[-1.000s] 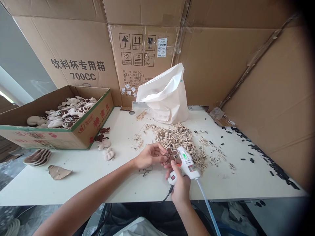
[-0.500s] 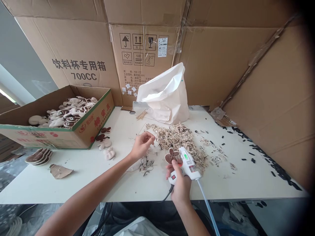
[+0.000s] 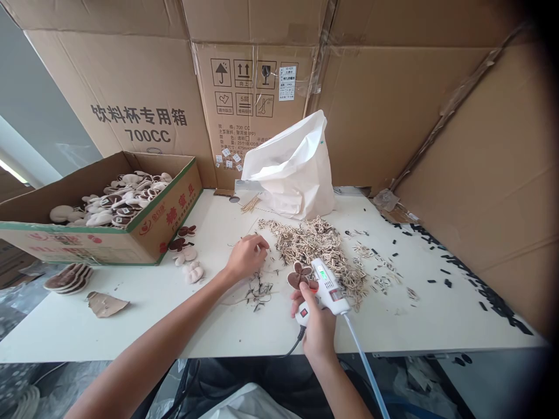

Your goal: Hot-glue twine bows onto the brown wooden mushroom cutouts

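My left hand point(image 3: 247, 257) rests with curled fingers on the white table point(image 3: 131, 326), just above a small heap of dark, frayed scraps point(image 3: 258, 291). Whatever lies under its fingertips is hidden. My right hand point(image 3: 317, 329) grips a white hot glue gun point(image 3: 328, 288) with a green-lit display and a clear cord. A brown-and-cream flower-shaped piece point(image 3: 299, 276) sits against the gun, at my right fingertips. Its underside is hidden.
A cardboard box point(image 3: 78, 247) of plush pieces stands at the left. Further pieces point(image 3: 187, 256) lie next to it. A pile of pale strips point(image 3: 312, 247) lies ahead, before a white bag point(image 3: 290, 169). Black bits point(image 3: 448, 283) scatter rightward. Cardboard sheets rise behind.
My left hand has left the flower piece and moved left, then down to the scraps. My right hand, with the glue gun and flower piece, has shifted slightly left.
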The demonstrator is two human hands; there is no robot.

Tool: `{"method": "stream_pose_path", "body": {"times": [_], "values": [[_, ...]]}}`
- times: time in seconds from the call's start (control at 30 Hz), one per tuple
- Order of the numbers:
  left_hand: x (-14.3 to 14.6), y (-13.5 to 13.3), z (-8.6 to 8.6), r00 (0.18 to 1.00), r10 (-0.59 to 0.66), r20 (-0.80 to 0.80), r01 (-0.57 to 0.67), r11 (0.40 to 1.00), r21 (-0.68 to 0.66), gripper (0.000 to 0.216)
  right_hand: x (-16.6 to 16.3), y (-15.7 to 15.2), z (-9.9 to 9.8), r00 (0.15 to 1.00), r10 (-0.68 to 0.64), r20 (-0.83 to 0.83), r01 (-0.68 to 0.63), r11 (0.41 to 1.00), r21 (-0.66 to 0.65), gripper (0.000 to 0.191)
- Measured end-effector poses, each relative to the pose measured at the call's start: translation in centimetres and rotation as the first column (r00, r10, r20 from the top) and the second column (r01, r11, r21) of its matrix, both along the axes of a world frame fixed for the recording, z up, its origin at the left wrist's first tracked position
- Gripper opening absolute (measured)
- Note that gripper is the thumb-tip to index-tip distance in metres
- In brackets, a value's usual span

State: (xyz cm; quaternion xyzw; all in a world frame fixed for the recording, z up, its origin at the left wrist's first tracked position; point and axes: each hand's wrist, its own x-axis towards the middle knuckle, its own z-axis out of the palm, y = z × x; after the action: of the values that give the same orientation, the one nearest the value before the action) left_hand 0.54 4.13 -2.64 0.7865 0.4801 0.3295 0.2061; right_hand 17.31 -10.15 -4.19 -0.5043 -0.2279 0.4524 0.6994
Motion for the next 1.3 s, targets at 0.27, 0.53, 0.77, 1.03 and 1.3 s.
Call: {"method": "stream_pose_path", "body": {"times": [0.27, 0.53, 0.77, 1.03, 1.3], "values": [[-3.0, 1.9, 1.3, 0.994, -0.101, -0.041, 0.099, 0.994, -0.048, 0.023, 0.1, 0.0, 0.0, 1.0, 0.021, 0.012, -0.022, 1.0, 0.009, 0.038], [-4.0, 2.0, 1.8, 0.868, -0.496, -0.017, 0.491, 0.864, -0.111, 0.018, 0.1, 0.0, -0.1, 0.999, 0.043, 0.013, -0.044, 0.999, 0.022, 0.037], [-3.7, 1.8, 1.8, 0.876, -0.479, -0.05, 0.474, 0.876, -0.089, 0.018, 0.0, -0.1, 0.0, 0.999, 0.041, 0.012, -0.041, 0.999, 0.019, 0.037], [-3.6, 1.8, 1.5, 0.892, -0.441, -0.097, 0.44, 0.897, -0.037, 0.016, 0.0, -0.1, 0.4, 0.999, 0.039, 0.004, -0.039, 0.999, 0.006, 0.039], [-3.7, 1.9, 1.4, 0.85, -0.504, -0.154, 0.511, 0.86, 0.002, 0.019, -0.1, -0.1, 0.6, 0.999, 0.045, 0.0, -0.045, 0.999, 0.012, 0.038]]}}
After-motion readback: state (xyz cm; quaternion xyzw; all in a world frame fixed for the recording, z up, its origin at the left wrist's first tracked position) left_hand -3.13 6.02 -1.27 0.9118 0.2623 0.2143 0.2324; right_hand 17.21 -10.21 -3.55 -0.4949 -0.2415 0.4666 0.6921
